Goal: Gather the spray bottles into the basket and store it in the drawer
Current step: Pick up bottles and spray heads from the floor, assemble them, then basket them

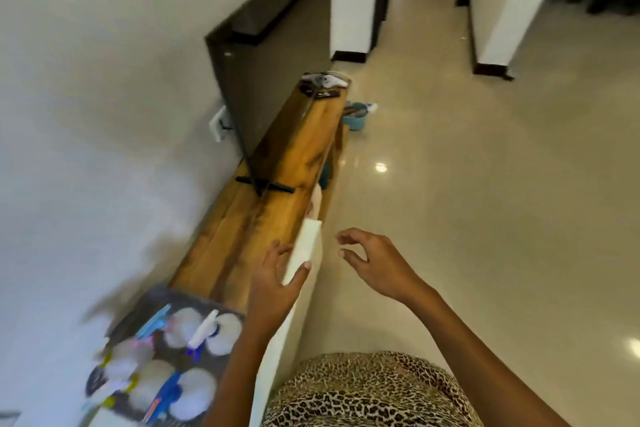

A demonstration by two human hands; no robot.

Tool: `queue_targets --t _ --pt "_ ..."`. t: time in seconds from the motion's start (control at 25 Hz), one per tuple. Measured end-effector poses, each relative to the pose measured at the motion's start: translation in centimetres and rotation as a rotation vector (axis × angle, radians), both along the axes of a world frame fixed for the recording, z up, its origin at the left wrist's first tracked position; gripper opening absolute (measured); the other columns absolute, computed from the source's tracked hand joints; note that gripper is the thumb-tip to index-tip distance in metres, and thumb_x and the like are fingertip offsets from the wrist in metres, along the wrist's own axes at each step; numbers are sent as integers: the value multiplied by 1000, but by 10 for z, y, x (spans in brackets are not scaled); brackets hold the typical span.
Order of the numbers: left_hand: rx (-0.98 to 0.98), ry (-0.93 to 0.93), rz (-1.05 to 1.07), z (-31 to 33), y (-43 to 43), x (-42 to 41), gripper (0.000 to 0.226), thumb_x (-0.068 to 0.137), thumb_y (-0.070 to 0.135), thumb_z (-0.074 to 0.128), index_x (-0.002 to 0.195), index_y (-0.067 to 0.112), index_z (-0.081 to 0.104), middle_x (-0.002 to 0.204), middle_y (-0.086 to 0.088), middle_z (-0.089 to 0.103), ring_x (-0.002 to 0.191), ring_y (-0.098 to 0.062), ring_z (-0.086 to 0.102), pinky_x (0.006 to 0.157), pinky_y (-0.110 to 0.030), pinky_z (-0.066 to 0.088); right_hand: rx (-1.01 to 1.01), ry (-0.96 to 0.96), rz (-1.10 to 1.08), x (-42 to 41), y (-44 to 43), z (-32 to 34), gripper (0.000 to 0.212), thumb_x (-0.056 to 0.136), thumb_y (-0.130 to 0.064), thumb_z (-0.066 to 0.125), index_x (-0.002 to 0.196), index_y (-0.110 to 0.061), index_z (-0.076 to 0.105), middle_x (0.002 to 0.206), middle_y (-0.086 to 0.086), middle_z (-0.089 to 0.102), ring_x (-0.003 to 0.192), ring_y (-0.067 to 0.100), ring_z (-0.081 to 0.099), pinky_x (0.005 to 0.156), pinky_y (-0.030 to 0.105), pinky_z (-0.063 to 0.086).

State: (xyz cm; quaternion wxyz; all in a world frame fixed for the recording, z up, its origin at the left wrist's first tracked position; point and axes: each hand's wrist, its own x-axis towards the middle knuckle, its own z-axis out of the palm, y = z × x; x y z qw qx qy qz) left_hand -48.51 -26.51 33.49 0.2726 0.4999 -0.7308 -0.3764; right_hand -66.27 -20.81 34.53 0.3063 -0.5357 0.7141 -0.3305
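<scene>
A dark basket (152,298) stands on the near end of a long wooden cabinet top (263,211), at the lower left. It holds several white spray bottles (207,333) with blue, yellow and pink triggers, blurred by motion. My left hand (273,281) grips the top edge of a white drawer front (301,250), thumb on the outer face and fingers over the top. My right hand (370,260) hovers just right of the drawer front with fingers curled and apart, holding nothing. The drawer's inside is hidden.
A flat television (256,80) stands on the cabinet against the left wall. Small items (322,85) lie on the cabinet's far end, and a blue bucket (355,116) sits on the glossy floor beside it. White pillars (353,0) stand farther back.
</scene>
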Motion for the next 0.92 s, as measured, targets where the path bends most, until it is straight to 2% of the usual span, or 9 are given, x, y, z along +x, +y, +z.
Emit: queue_targets --t 0.12,0.28,0.4,0.6,0.76,0.92 --pt "-6 22 -166 5 19 -56 38 80 30 67 115 22 54 133 -2 51 122 -18 47 98 -29 38 16 -4 -163 -44 50 4 32 92 -24 55 123 -19 55 123 -2 63 113 9 56 90 14 38" --pt "43 19 -377 2 81 -149 39 81 34 65 117 27 52 142 1 43 129 -18 41 105 -40 39 27 -23 -390 -111 146 4 30 91 -25 55 121 -20 56 120 -3 64 112 8 56 88 15 38" --pt "43 11 -501 -5 143 -218 37 81 34 65 115 30 53 143 2 42 130 -17 39 104 -37 37 35 -49 -521 -159 229 -1 28 92 -27 54 120 -22 56 118 -5 64 110 6 55 84 13 36" --pt "102 24 -716 -11 259 -321 33 80 33 66 110 33 55 141 6 43 121 -4 38 95 -26 31 39 -75 -770 -223 369 -4 27 92 -27 53 118 -22 56 113 -6 65 106 5 56 82 15 38" --pt "126 -5 -936 -12 334 -377 30 80 33 66 108 35 54 140 6 43 127 -9 39 97 -28 32 52 -92 -955 -250 452 -9 28 92 -26 54 119 -19 56 113 -3 65 107 8 57 86 17 39" --pt "117 -73 -1166 -21 387 -429 30 80 31 67 107 33 55 138 5 45 125 -8 40 98 -26 32 56 -160 -1170 -271 516 -25 26 91 -24 55 117 -18 58 111 -1 67 105 10 59 87 18 42"
